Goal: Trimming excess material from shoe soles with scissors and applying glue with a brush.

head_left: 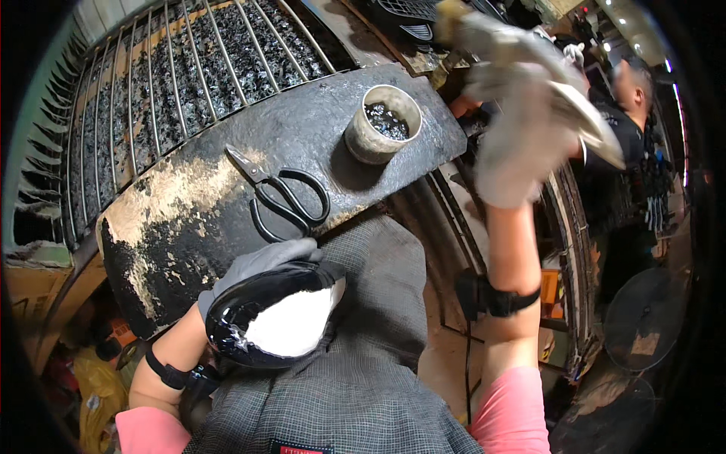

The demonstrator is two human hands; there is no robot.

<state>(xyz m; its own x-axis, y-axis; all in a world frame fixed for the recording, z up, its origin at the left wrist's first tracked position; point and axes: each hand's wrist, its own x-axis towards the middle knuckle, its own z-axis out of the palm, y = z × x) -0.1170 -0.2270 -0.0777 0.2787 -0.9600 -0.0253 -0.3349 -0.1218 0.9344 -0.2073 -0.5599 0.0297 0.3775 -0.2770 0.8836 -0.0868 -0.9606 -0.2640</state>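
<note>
Glossy black and rounded, a piece with a white face (287,324) tilts toward the viewer above the person's checked apron (355,386). The left hand (261,263), in a grey glove, is clamped on its upper edge. Just beyond, on a worn black board (189,219), lie dark-handled scissors (283,197), blades pointing up and left, and near them stands a pale cup (370,144) holding dark, shiny stuff. The gloved right hand (522,144) is raised to the right, blurred; whether its fingers are apart or closed cannot be told.
</note>
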